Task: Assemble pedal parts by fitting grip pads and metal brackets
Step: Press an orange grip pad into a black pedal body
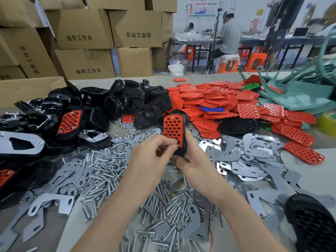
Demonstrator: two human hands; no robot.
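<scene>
Gripping pedal [173, 131], left hand [154, 153], right hand [192, 162]; boxes [80, 28] read 曲奇工作台.

Two bare forearms rise from the bottom edge of the frame and meet just below its centre. The left forearm [116, 206] climbs from the lower left, and the left hand [151, 155] has its back facing up and its fingers curled inward. Its thumb and fingertips pinch a small silver fastener [175, 146] against the lower end of a black plastic pedal with a red perforated face [172, 128]. The right forearm [236, 206] slants in from the lower right. The right hand [194, 162] cups the pedal's lower end from beneath, with its thumb lying up along the pedal's right edge, and holds it upright.
</scene>
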